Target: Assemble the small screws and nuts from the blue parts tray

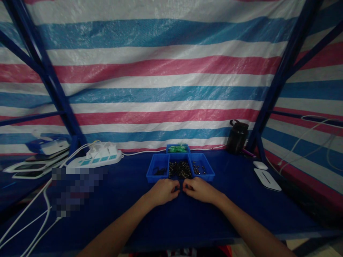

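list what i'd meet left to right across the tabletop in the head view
Stack of white-edged devices, white power strip, left blue tray, pile of small dark pieces, right blue tray, black bottle, small white rounded object.

Backdrop point(166, 67): horiz. stripes, wht/blu/pinkish-red. Frame posts point(281, 71) & counter point(128, 210): dk blu. Trays point(209, 177): brighter blu. L bits point(160, 171) blk; ctr bits point(180, 169) blk w/ pale-gold flecks; R bits point(197, 168) brownish, metallic; rear pcs point(178, 148) brt grn. Power strip point(102, 161) wht w/ lt-blu patches; bottle point(237, 138) blk; flat slab point(270, 184) wht w/ dk line.
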`<state>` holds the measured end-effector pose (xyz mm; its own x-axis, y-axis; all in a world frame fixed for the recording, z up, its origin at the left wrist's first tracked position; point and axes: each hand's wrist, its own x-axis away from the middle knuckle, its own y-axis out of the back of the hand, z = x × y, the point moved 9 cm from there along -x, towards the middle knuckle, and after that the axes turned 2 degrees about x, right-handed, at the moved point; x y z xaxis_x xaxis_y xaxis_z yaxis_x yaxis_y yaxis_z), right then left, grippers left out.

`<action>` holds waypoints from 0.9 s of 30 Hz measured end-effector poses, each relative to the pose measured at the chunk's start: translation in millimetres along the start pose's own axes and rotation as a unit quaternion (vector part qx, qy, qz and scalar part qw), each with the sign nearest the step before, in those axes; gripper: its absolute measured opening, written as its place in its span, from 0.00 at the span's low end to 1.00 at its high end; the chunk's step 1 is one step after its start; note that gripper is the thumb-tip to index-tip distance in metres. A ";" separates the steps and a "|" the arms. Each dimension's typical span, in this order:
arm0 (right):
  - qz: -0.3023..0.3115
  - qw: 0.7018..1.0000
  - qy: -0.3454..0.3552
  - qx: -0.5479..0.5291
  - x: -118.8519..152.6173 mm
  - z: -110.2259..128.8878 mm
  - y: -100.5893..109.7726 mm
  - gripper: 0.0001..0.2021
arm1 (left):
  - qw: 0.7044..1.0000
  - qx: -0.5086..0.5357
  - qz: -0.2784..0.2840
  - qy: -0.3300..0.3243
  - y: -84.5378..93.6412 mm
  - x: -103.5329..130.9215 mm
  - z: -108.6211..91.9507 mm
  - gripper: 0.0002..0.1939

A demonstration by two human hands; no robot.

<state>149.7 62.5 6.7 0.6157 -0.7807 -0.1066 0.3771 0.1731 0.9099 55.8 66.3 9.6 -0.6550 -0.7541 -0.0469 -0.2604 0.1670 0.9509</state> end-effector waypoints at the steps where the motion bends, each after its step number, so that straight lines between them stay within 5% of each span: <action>1: -0.001 1.000 0.001 0.000 0.0 0.0 0.0 0.07 | 1.000 -0.001 0.000 0.000 0.4 0.2 -0.2 0.07; 27: -0.001 1.000 -0.003 0.005 -0.3 -0.1 0.3 0.07 | 1.000 -0.009 0.007 0.002 -0.4 -0.1 -0.6 0.08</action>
<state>149.8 62.8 7.0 0.6113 -0.7843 -0.1059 0.3713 0.1660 0.9135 56.4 65.9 9.4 -0.6562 -0.7539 -0.0326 -0.2386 0.1663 0.9568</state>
